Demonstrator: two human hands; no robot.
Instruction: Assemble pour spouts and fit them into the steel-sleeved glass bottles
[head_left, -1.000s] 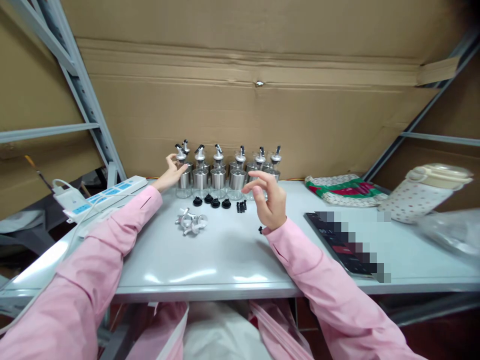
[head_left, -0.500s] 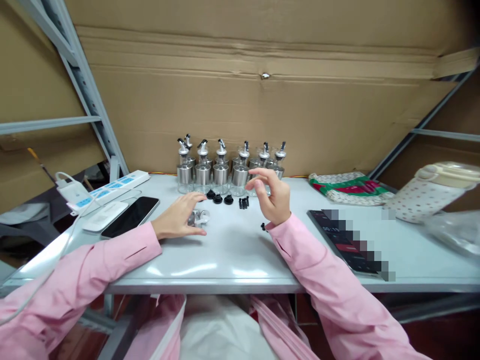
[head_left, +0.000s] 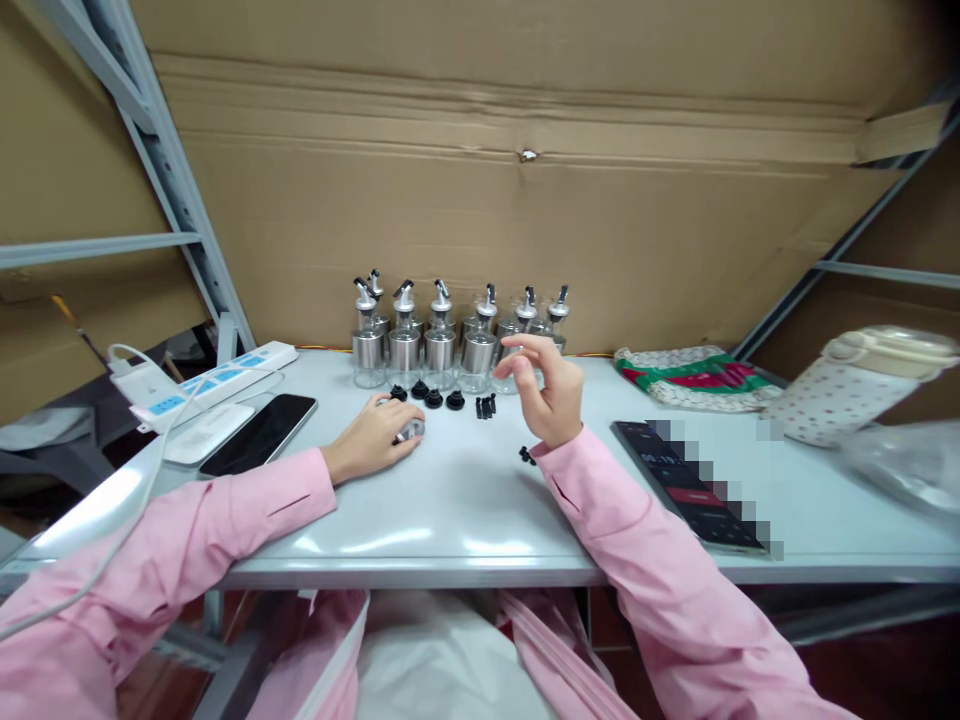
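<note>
My left hand point(head_left: 379, 435) is lowered to the tabletop, its fingers curved round small silver pourer caps point(head_left: 412, 430); most of them are hidden under the palm. Just beyond its fingertips lie several black stoppers point(head_left: 454, 400). My right hand point(head_left: 551, 390) is raised over the table, with thumb and loosely bent fingers apart and nothing held. Small black flip lids point(head_left: 486, 406) lie between the hands, and a few tiny black pieces point(head_left: 527, 455) sit by the right wrist. Behind stand rows of glass oil bottles point(head_left: 405, 350) with steel bands, several topped with silver pourers.
On the left are a dark phone point(head_left: 259, 435), a white charger point(head_left: 206, 435) and a power strip point(head_left: 217, 385) with a cable. To the right lie a running timer screen point(head_left: 675, 480), a patterned cloth point(head_left: 697, 378) and a dotted tumbler point(head_left: 817, 395). Cardboard point(head_left: 525, 230) walls the back.
My left hand has moved right and its fingers have closed over the silver pourer caps. One more black stopper shows beside it. My right hand has stayed nearly still.
</note>
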